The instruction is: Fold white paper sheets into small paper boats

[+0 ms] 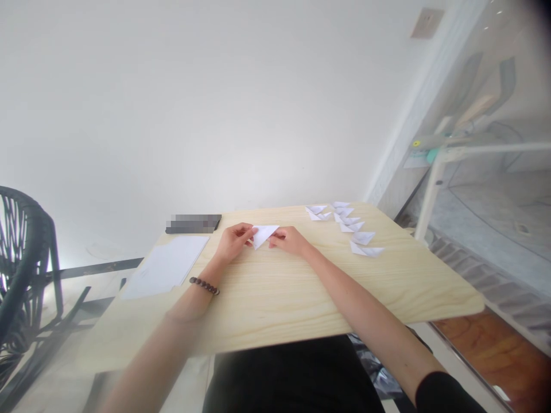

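Observation:
Above the middle of the light wooden table [275, 298], a piece of folded white paper [263, 234] is held between my hands. It is a small triangle with one corner pointing down. My left hand [236, 240] pinches its left side, thumb on the front face. At the right side, my right hand [287, 238] has its fingers closed on the paper's edge; some of its fingertips are hidden behind the paper. Several folded white paper boats [350, 222] rest on the table to the right of my hands.
Flat white sheets [166, 267] lie at the table's left side. Behind them is a dark, partly blurred-out object [193, 224]. A white wall [258, 115] rises behind the table, a woven chair [26, 264] stands left, and a white metal frame [434, 183] stands right.

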